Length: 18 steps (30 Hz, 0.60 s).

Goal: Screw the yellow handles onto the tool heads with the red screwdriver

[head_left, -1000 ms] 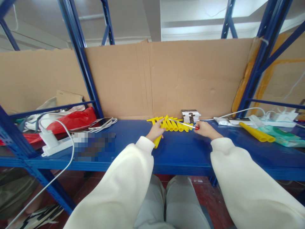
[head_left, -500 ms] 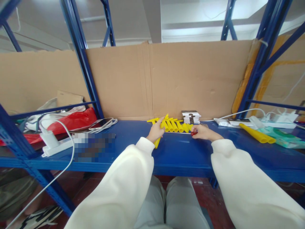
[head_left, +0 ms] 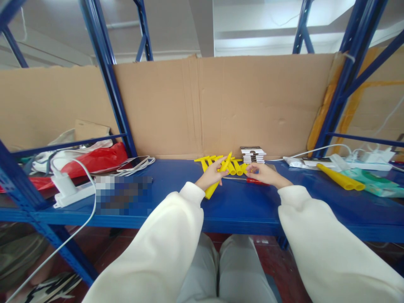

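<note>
My left hand (head_left: 213, 174) holds a yellow cone (head_left: 212, 190), its narrow tip pointing up and away and its wide end near the front. My right hand (head_left: 259, 173) is above the screwdriver's red handle (head_left: 258, 182), fingers bent near small yellow pieces (head_left: 244, 168); whether they grip one is too small to tell. The screwdriver's thin shaft points left on the blue shelf. Behind the hands lies a row of yellow cones (head_left: 232, 169), partly hidden by my left hand. A stack of black and white cards (head_left: 253, 155) stands at the back.
Two yellow cones (head_left: 341, 178) lie at the right beside a green packet (head_left: 374, 181). To the left are a white power strip (head_left: 74, 195), a phone (head_left: 131, 164) with a cable, and a red bag (head_left: 97, 160). Cardboard (head_left: 252, 101) lines the back.
My right hand has let go of the screwdriver, which lies on the shelf. My left hand has moved slightly right with the cone, now tilted more to the right.
</note>
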Each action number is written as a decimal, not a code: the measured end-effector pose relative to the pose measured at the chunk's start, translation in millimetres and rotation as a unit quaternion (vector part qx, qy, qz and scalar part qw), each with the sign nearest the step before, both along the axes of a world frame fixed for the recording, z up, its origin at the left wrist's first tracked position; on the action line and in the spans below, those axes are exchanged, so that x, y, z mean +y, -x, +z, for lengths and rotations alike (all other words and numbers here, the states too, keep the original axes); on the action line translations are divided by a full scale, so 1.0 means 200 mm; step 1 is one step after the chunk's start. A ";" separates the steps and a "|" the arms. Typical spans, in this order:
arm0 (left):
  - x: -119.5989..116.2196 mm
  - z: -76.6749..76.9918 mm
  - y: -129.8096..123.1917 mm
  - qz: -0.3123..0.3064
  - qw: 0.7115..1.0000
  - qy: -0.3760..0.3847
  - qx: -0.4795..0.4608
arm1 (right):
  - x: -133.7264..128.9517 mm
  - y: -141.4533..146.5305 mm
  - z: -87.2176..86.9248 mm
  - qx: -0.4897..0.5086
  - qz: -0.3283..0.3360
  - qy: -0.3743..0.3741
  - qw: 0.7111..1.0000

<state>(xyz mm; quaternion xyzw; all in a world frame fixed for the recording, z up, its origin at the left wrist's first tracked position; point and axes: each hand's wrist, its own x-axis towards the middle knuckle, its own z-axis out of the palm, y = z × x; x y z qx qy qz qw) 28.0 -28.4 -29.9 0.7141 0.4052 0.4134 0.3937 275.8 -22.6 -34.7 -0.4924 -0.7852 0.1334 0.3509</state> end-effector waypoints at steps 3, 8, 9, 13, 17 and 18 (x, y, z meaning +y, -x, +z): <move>0.03 -0.03 -0.02 -0.029 0.999 0.004 -0.020 | 0.00 0.06 0.00 0.052 -0.006 -0.080 0.995; 0.04 -0.05 -0.05 -0.057 0.998 0.003 -0.013 | 0.02 0.13 -0.01 0.104 0.029 -0.156 0.982; 0.03 -0.05 -0.06 -0.059 0.998 0.002 -0.011 | 0.02 0.14 -0.01 0.112 0.040 -0.166 0.979; 0.02 -0.05 -0.07 -0.069 0.998 0.000 -0.006 | 0.04 0.16 -0.02 0.123 0.061 -0.173 0.975; 0.02 -0.05 -0.08 -0.080 0.997 0.001 -0.008 | 0.04 0.17 -0.02 0.123 0.060 -0.169 0.976; 0.03 -0.06 -0.08 -0.079 0.997 0.003 -0.009 | 0.04 0.17 -0.02 0.123 0.058 -0.169 0.976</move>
